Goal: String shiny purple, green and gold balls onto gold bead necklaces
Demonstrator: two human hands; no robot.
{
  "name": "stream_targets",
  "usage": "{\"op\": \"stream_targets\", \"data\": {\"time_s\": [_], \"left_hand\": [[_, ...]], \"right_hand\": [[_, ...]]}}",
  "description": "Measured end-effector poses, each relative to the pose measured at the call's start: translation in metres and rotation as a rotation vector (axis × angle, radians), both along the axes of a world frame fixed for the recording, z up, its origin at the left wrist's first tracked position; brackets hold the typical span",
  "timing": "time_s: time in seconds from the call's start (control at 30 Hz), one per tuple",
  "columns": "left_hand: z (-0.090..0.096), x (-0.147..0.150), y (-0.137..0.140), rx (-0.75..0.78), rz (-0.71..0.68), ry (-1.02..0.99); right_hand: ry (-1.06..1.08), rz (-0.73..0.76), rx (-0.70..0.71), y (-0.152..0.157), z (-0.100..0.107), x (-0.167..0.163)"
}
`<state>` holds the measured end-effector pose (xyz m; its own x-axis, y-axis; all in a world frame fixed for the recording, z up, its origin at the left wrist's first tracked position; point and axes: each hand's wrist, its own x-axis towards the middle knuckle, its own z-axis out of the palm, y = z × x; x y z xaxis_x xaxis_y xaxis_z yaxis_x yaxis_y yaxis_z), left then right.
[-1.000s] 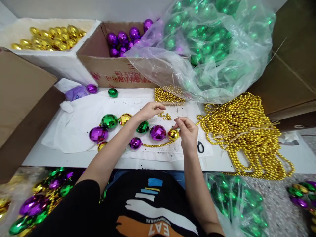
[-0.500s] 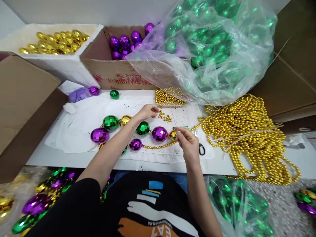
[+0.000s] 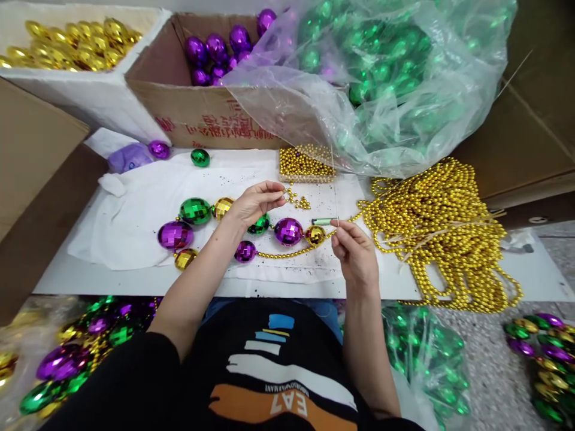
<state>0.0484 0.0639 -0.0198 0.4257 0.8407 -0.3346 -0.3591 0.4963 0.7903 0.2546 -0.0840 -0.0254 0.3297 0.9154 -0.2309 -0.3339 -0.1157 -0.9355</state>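
Observation:
My left hand [image 3: 259,202] is closed in a pinch beside a small pile of loose gold beads [image 3: 300,203]; what sits between its fingertips is too small to make out. Thumb and forefinger of my right hand [image 3: 356,250] pinch a thin needle-like strand [image 3: 338,221] that points upward. Between the hands lies a string of large faceted balls, among them a purple one [image 3: 288,231] and a gold one [image 3: 315,235] at its end. My left forearm and hand hide part of this string. A green lighter [image 3: 324,221] lies just left of the right fingertips.
Behind the hands stands a clear box of gold beads [image 3: 306,163]. Gold bead strands [image 3: 435,227] are heaped at right. A carton [image 3: 202,120] of purple balls, a white foam box [image 3: 99,99] of gold balls and a plastic bag [image 3: 381,78] of green balls line the back.
My right hand has moved slightly right, away from the gold ball, uncovering the lighter. My left hand stays pinched by the loose beads. The camera view has shifted.

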Motion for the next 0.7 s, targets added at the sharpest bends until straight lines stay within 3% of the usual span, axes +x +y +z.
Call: {"op": "stream_targets", "data": {"time_s": [0.13, 0.3, 0.7], "left_hand": [[0.006, 0.002, -0.012, -0.119, 0.05, -0.14], [0.004, -0.001, -0.016, -0.249, 0.157, -0.235], [0.003, -0.007, -0.021, -0.247, 0.257, -0.277]], "right_hand": [[-0.086, 0.0, 0.042, 0.001, 0.013, -0.001], [-0.295, 0.162, 0.017, -0.012, 0.017, -0.021], [-0.472, 0.223, -0.027, -0.028, 0.016, -0.037]]}}
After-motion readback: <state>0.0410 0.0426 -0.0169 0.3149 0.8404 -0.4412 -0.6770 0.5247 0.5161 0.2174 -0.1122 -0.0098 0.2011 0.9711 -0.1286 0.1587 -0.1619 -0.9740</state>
